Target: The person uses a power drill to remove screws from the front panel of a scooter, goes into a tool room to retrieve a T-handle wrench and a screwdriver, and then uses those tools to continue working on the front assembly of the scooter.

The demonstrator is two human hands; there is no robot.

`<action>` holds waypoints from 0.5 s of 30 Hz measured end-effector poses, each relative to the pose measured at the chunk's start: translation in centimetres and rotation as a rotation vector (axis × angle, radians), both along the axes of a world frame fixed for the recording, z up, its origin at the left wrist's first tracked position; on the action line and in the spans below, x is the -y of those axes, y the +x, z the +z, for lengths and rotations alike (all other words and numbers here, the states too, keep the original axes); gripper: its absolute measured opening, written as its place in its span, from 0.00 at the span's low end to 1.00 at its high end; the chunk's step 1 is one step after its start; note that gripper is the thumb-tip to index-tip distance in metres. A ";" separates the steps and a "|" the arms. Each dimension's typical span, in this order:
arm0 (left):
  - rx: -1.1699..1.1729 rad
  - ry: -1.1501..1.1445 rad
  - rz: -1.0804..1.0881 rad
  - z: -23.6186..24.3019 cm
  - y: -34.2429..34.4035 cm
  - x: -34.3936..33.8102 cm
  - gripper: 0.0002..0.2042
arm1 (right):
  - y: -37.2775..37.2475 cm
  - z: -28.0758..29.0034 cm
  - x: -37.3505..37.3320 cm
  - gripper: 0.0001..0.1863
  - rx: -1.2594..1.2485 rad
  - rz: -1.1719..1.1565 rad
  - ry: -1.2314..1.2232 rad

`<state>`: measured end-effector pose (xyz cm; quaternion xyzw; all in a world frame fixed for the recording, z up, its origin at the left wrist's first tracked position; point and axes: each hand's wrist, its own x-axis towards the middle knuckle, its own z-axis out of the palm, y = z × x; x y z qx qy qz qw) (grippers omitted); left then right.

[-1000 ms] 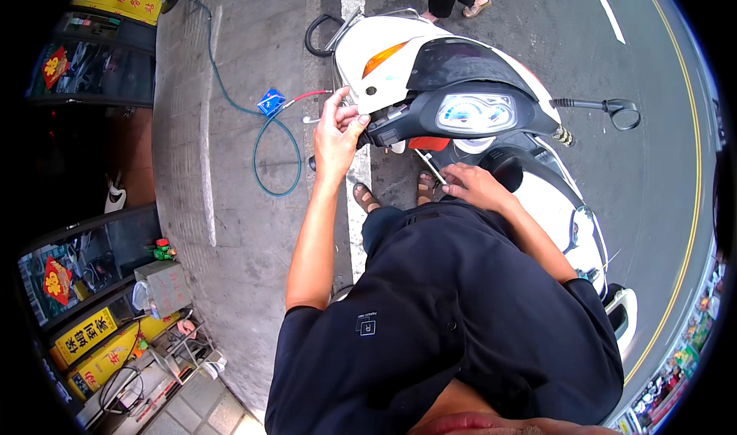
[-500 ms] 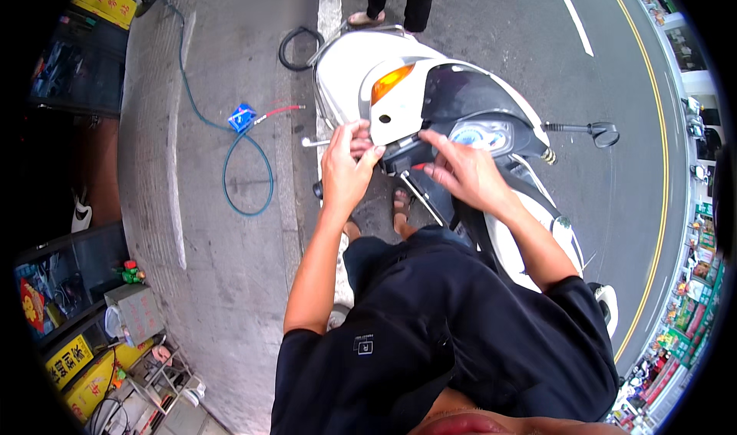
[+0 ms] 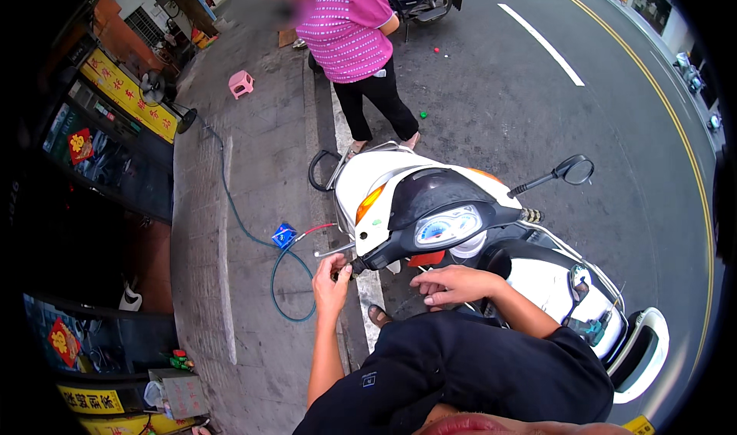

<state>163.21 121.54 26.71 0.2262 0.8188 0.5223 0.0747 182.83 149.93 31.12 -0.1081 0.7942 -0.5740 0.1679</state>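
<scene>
White scooter (image 3: 399, 197) bodywork had slid lower in view since half a second before; the left hand (image 3: 332, 280), earlier on the front panel, now pinched the left handlebar grip (image 3: 355, 266), while the right hand (image 3: 453, 284) hovered open-fingered below the dash. Bare pavement lay leftward beside a coiled hose (image 3: 276, 281); beyond the front, a person in pink (image 3: 357, 36) stood close.

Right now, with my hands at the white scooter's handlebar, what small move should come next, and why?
Probably bring the right hand up to the black handlebar housing. The left hand already grips the black left handlebar grip of the white scooter, while the right hovers open below the speedometer, holding nothing.
</scene>
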 end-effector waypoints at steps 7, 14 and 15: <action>0.785 1.852 0.592 2.7 -8.9 13.6 0.31 | 2.5 5.8 -15.2 0.32 -0.386 -1.054 -1.292; 0.344 1.595 0.004 6.3 -9.1 22.1 0.28 | 7.5 6.6 -19.3 0.29 -0.454 -1.041 -1.135; 0.374 1.582 0.015 5.9 -8.7 21.6 0.29 | 6.9 5.9 -18.7 0.29 -0.374 -1.049 -1.132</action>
